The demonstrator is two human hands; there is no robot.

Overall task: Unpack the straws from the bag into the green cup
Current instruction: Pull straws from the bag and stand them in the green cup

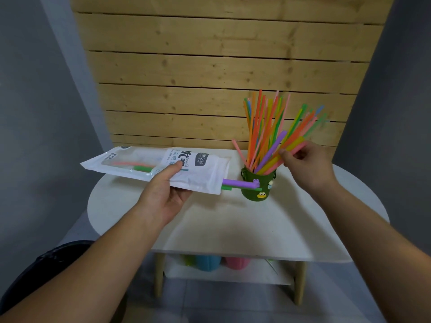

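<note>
My left hand (166,193) holds a white plastic straw bag (200,170) flat above the table, its open end pointing right. A purple straw (235,183) and a green straw (227,188) stick out of that end; a few more show through the bag's clear window. The green cup (256,186), decorated with small figures, stands on the table just right of the bag and is packed with several colourful straws (265,131) fanning upward. My right hand (305,164) pinches a yellow and a pink straw (295,145) whose lower ends sit in the cup.
The white table (233,224) backs onto a wooden slat wall (210,66). Its lower shelf carries green, blue and pink cups (210,262). Grey walls stand on both sides.
</note>
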